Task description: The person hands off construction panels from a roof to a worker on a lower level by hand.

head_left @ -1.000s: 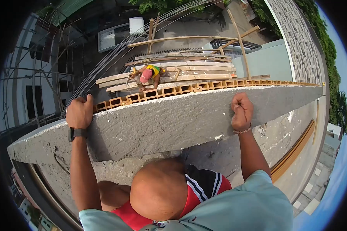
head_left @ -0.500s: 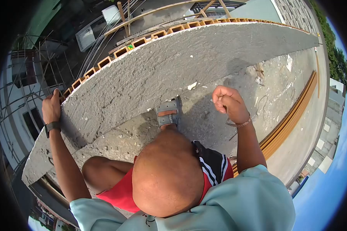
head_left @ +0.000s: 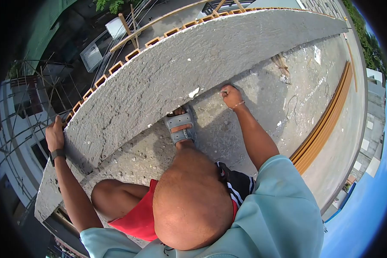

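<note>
My left hand (head_left: pixel 55 136), with a dark watch band at the wrist, grips the near end of the rough grey plastered wall (head_left: pixel 159 81) at its top edge. My right hand (head_left: pixel 232 96) is closed low over the concrete floor (head_left: pixel 221 129), near the wall's base. A small pale bit shows at its fingertips, too small to name. A white chip (head_left: pixel 194 93) lies to the left of that hand, by the foot of the wall. My sandalled foot (head_left: pixel 180 124) rests on the floor between my two hands.
Orange-brown hollow tubes (head_left: pixel 133 54) line the wall's top. Beyond it are a drop, cables and scaffolding (head_left: pixel 51 90). Long orange-brown bars (head_left: pixel 324 122) lie at the right. Wire scraps (head_left: pixel 281 64) and debris are on the floor farther along the wall.
My right hand has moved forward and left, down toward the floor by the wall's base. The view has shifted slightly; my left hand keeps its hold on the wall.
</note>
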### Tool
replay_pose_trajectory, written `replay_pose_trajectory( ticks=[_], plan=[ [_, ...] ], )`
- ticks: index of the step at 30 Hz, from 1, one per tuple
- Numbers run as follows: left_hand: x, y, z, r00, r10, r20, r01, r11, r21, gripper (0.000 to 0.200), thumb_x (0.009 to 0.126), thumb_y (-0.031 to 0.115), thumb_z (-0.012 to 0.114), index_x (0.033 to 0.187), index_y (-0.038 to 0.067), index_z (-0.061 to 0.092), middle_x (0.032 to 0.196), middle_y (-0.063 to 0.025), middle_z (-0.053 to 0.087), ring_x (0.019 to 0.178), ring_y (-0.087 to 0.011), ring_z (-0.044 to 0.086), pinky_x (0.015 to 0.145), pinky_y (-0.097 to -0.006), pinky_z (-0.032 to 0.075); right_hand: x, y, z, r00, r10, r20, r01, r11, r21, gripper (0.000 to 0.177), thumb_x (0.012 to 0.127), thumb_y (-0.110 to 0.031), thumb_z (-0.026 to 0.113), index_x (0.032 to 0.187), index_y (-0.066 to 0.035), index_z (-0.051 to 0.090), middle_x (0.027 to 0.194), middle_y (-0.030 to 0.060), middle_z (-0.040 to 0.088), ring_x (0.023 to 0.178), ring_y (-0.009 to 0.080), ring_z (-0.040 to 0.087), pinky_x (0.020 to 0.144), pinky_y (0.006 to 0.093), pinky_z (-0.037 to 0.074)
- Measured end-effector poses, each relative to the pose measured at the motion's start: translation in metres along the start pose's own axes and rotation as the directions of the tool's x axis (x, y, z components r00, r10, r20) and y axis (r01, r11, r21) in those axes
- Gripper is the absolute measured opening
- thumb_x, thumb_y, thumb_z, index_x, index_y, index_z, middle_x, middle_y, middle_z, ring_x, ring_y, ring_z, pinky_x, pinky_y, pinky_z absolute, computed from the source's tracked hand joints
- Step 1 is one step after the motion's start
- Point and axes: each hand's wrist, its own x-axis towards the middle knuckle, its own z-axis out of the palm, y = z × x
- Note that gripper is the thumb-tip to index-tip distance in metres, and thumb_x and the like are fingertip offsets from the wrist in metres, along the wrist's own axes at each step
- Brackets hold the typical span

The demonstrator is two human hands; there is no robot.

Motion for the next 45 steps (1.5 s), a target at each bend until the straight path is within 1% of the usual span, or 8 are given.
replay_pose_trajectory(
  ticks=[8,12,15,17,20,26,33,45],
  plan=[
    [0.004,-0.009,0.006,1.0,0.01,-0.02,-0.011,1.0,-0.019,0.046,0.089,0.038,0.039,0.088,-0.005,0.053,0.077,-0.0261,0.058,0.071,-0.0408,0.054,0.07,-0.0437,0.04,0.008,0.02,0.007,0.987,-0.044,0.153,0.068,0.985,-0.158,0.015,0.079,-0.016,0.059,0.092,-0.01,0.063,0.101,0.0148,0.063,0.113,0.0349,0.051,0.092,0.0428,0.043],
    [0.013,-0.022,0.01,1.0,0.012,0.028,-0.013,0.999,0.046,0.041,0.09,0.035,0.038,0.091,-0.003,0.055,0.08,-0.025,0.06,0.073,-0.0404,0.056,0.071,-0.0426,0.041,0.005,-0.014,-0.007,0.947,-0.024,0.321,0.095,0.973,-0.209,0.021,0.08,-0.019,0.06,0.094,-0.003,0.061,0.106,0.0166,0.062,0.108,0.0325,0.054,0.091,0.0404,0.043],
    [0.012,-0.023,0.011,0.999,0.043,0.021,-0.044,0.997,0.06,0.038,0.091,0.032,0.038,0.092,-0.002,0.055,0.081,-0.0245,0.061,0.075,-0.0396,0.057,0.07,-0.0426,0.042,-0.009,-0.031,-0.015,0.972,0.059,0.226,-0.104,0.976,0.193,0.014,0.087,-0.015,0.052,0.093,-0.004,0.058,0.089,0.0119,0.062,0.073,0.0208,0.058,0.069,0.0334,0.047],
    [0.013,-0.027,0.012,0.995,0.104,-0.001,-0.104,0.993,0.063,0.037,0.091,0.031,0.038,0.092,-0.002,0.055,0.081,-0.0245,0.061,0.075,-0.0395,0.057,0.07,-0.0429,0.042,-0.017,-0.036,-0.022,0.852,-0.086,0.516,-0.449,0.387,0.805,0.015,0.091,-0.011,0.05,0.103,-0.006,0.056,0.086,0.0065,0.056,0.061,0.0103,0.047,0.051,0.0246,0.039],
    [0.015,-0.031,0.016,0.992,0.12,-0.033,-0.116,0.987,0.112,0.036,0.092,0.03,0.037,0.093,-0.001,0.055,0.082,-0.0249,0.061,0.076,-0.0399,0.058,0.07,-0.0441,0.042,-0.043,-0.05,-0.043,0.866,-0.15,0.478,-0.461,0.135,0.877,0.022,0.091,-0.005,0.047,0.112,-0.004,0.052,0.079,0.0043,0.05,0.054,0.006,0.037,0.043,0.0205,0.03],
    [0.018,-0.017,0.013,0.998,-0.033,-0.063,0.032,0.999,-0.016,0.058,0.086,0.047,0.042,0.085,-0.008,0.06,0.081,-0.0296,0.059,0.083,-0.0453,0.056,0.074,-0.0481,0.04,-0.091,-0.036,-0.124,0.858,-0.134,0.496,-0.479,0.142,0.866,0.021,0.091,-0.009,0.046,0.11,-0.002,0.051,0.081,0.0038,0.051,0.057,0.0075,0.042,0.046,0.0216,0.034],
    [0.006,0.01,-0.001,0.995,-0.09,-0.04,0.09,0.996,-0.006,0.061,0.082,0.051,0.042,0.094,-0.004,0.063,0.093,-0.0298,0.06,0.096,-0.0437,0.057,0.081,-0.047,0.042,-0.16,-0.012,-0.255,0.875,0.311,0.371,-0.437,0.18,0.881,0.033,0.081,-0.008,0.044,0.112,0.003,0.048,0.091,0.0124,0.055,0.076,0.0206,0.056,0.072,0.0343,0.049],
    [0.017,-0.001,0.006,0.993,-0.115,-0.035,0.117,0.989,0.092,0.058,0.083,0.049,0.045,0.096,-0.005,0.061,0.094,-0.0298,0.06,0.095,-0.0442,0.056,0.081,-0.0471,0.041,-0.123,0.038,-0.295,0.985,0.07,0.159,-0.164,0.081,0.983,0.043,0.081,0.007,0.045,0.124,0.005,0.044,0.11,0.0206,0.056,0.102,0.0305,0.059,0.088,0.0369,0.05]
  ],
)
